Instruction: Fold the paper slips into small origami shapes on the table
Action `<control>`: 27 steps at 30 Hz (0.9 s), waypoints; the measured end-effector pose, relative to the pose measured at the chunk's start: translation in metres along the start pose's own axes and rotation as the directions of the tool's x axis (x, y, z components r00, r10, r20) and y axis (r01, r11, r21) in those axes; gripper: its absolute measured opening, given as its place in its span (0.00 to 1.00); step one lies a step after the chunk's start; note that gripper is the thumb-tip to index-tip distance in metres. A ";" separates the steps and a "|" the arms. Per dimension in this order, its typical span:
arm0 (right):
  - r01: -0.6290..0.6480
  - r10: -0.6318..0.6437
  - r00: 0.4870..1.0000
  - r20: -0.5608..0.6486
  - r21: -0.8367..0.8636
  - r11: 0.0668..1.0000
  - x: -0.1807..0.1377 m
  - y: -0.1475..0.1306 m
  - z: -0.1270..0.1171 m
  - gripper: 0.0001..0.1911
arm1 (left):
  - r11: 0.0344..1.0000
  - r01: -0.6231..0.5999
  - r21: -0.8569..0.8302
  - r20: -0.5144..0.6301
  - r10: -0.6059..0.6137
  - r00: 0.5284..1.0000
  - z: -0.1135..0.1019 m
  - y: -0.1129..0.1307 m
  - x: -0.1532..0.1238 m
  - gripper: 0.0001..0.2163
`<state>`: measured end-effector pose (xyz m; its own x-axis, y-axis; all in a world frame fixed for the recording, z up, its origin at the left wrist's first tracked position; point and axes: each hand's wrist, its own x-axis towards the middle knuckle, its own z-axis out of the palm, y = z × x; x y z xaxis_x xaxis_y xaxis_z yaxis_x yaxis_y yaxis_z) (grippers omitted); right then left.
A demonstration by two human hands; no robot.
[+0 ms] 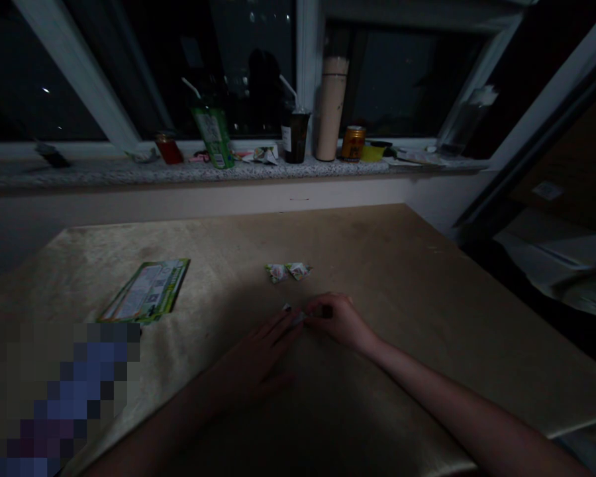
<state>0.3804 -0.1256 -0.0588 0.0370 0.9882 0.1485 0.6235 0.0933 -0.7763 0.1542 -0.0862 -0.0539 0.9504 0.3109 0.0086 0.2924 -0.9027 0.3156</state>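
Flat on the table, my left hand has its fingers stretched out and pressed over a small folded paper piece. Most of that piece is hidden under the fingers; a pale bit shows between my hands. On its right side, my right hand pinches the paper's edge between thumb and forefinger. Just beyond the hands lie two small folded paper triangles, side by side, with green, white and reddish print. A stack of green and white printed leaflets lies at the left of the table.
The brown table meets a wall below a granite windowsill. Along the sill stand a green drink cup, a dark cup with a straw, a tall bottle and an orange can. The lower left corner is pixelated.
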 end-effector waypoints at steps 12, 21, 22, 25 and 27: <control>-0.085 0.113 0.989 -0.091 0.265 0.960 -0.004 0.011 0.011 0.13 | 1.000 -0.016 0.010 -0.009 0.017 1.000 0.001 0.002 0.001 0.35; -0.032 0.064 0.990 -0.125 0.248 0.968 -0.007 0.008 0.008 0.03 | 0.999 -0.019 0.041 0.016 0.018 1.000 0.000 0.001 0.002 0.35; -0.032 0.065 0.990 -0.129 0.238 0.971 -0.007 0.008 0.009 0.03 | 0.999 -0.014 0.045 0.019 0.013 1.000 0.000 0.001 0.002 0.35; -0.023 0.043 0.992 -0.120 0.170 0.985 -0.010 0.008 0.012 0.04 | 0.999 -0.003 0.046 0.024 0.002 1.000 0.000 0.002 0.002 0.34; 0.042 -0.034 0.994 -0.100 0.082 0.996 -0.014 0.008 0.013 0.06 | 0.999 0.003 0.044 0.030 -0.004 1.000 0.000 0.002 0.002 0.34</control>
<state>0.3744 -0.1368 -0.0746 0.0933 0.9674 0.2353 0.5582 0.1448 -0.8170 0.1571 -0.0872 -0.0533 0.9519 0.3057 -0.0208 0.2995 -0.9141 0.2733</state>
